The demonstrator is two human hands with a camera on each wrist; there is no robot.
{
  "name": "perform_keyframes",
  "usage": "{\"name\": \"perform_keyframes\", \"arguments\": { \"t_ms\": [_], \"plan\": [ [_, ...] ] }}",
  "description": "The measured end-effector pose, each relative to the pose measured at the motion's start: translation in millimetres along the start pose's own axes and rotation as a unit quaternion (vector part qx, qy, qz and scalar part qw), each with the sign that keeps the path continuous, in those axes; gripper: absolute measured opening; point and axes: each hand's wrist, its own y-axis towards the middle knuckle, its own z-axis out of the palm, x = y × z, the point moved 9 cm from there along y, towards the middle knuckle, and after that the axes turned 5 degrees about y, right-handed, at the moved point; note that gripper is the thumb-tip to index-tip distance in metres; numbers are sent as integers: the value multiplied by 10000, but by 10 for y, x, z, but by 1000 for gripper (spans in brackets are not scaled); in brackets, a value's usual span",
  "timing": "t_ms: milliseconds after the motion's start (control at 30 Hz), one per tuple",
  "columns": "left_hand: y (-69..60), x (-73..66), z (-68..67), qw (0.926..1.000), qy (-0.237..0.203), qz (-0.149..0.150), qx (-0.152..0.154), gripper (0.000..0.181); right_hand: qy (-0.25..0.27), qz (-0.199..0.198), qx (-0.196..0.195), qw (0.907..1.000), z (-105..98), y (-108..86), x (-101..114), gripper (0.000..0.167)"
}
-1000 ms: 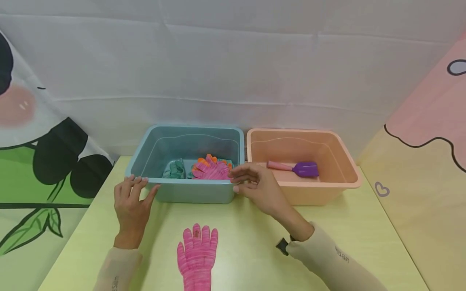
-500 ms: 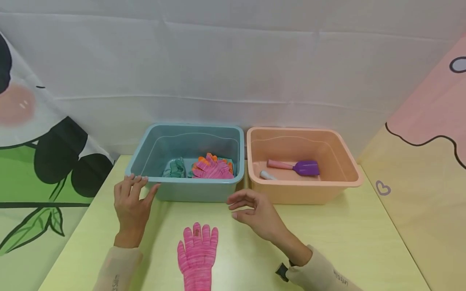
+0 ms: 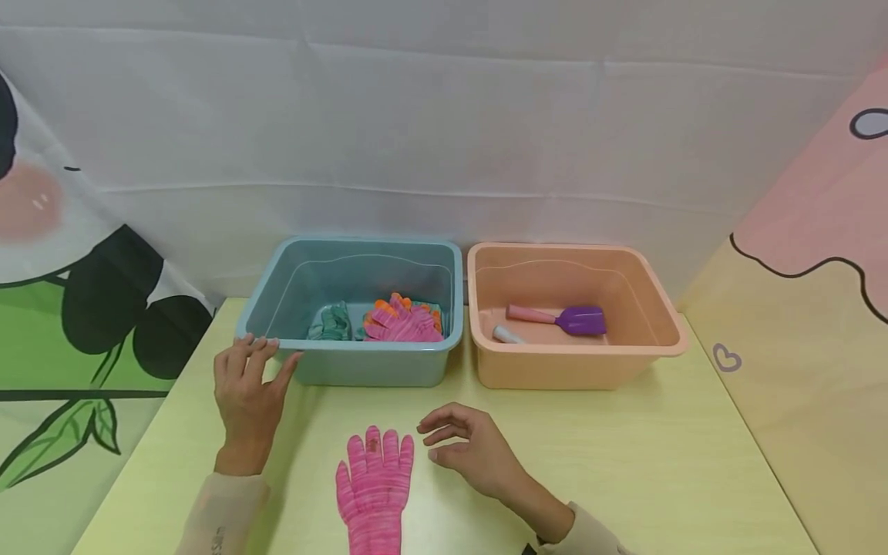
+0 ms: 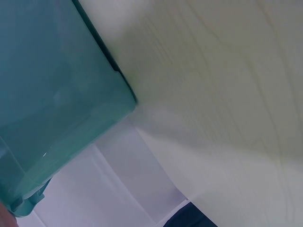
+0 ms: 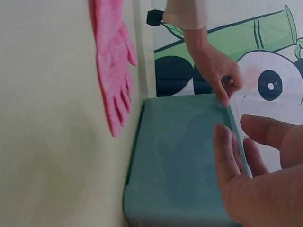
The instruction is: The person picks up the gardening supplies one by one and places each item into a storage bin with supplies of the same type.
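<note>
My left hand (image 3: 246, 408) holds the front rim of the blue bin (image 3: 375, 368) near its left corner, with fingers over the edge and thumb in front; the right wrist view shows this grip too. Above the table, just right of the pink glove (image 3: 375, 493), hovers my right hand (image 3: 479, 455), its fingers loosely bent around nothing. That glove lies flat with its fingers toward the bin. Inside the blue bin are a pink glove with orange fingertips (image 3: 402, 322) and a crumpled green glove-like bundle (image 3: 334, 322). The left wrist view shows mostly the bin's outer wall (image 4: 61, 85).
To the right stands a peach bin (image 3: 555, 372), a small gap from the blue one. It contains a purple scoop with a pink handle (image 3: 581, 320) and a whitish cylindrical piece (image 3: 508, 334), partly hidden by the front wall. A white cloth (image 3: 444, 131) hangs behind both bins.
My right hand has drawn back from the blue bin's right front corner toward the pink glove on the table, uncovering the whitish piece in the peach bin. My left hand stays on the rim.
</note>
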Motion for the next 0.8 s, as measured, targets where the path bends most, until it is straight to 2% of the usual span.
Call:
{"name": "perform_keyframes", "arguments": {
  "t_ms": [267,433,800],
  "plan": [
    [-1,7,-6,10000,35,-39,39,61,103,449,107,9989,140,-64,-286,34],
    [-4,10,-3,10000,6,-69,37,62,65,807,140,9966,204,-112,-463,45],
    [3,-6,2,10000,-13,-72,1,62,-46,1356,-120,9907,247,-177,-703,68]
  ]
}}
